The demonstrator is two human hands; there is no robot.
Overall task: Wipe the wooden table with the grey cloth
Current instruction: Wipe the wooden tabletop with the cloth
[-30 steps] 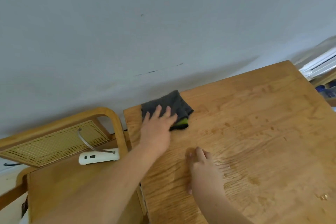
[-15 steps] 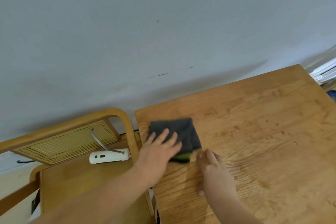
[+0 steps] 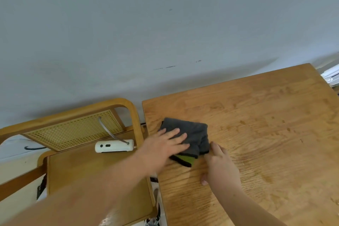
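Flat-fingered left hand (image 3: pixel 161 150) has dragged the grey cloth (image 3: pixel 190 134) off the surface (image 3: pixel 266 134)'s far-left corner, nearer, against the right hand (image 3: pixel 220 165) (pinching it? can't tell), so wiping's underway.

We see a big grey-blue wall (image 3: pixel 165 24) filling the top half. It has a few small dark marks (image 3: pixel 170 67) low down, and a soft shadow lies along its bottom. On the left stands a wooden chair (image 3: pixel 73 167) with round corners. Its back panel (image 3: pixel 73 130) is yellow and full of tiny holes. A white gadget (image 3: pixel 113 146) lies on the seat, with a bent metal bar (image 3: pixel 108 130) sticking up. Far right, something white (image 3: pixel 332 77) peeks in.
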